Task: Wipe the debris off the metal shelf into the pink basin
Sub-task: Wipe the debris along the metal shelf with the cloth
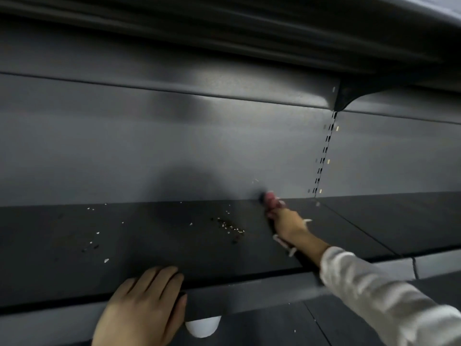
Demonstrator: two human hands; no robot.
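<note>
Debris sits in a loose cluster of pale and dark grains just right of centre on the dark metal shelf, with more specks scattered out toward nine o'clock and a few white bits near the back edge. Right hand is reaching in from four o'clock, white sleeve trailing behind it, fingers clenched round something reddish-pink at the back of the shelf where it meets the rear wall; it's blurred, so what that thing is I cannot tell. Left hand is down at six o'clock, fingers straight and laid over the shelf's front lip, pressing on it and grasping nothing. Peeking out below that lip, just right of the left hand, is a small white rounded shape. Over at two o'clock a slotted upright strip runs down the wall under a bracket. No pink basin shows from the head camera.
</note>
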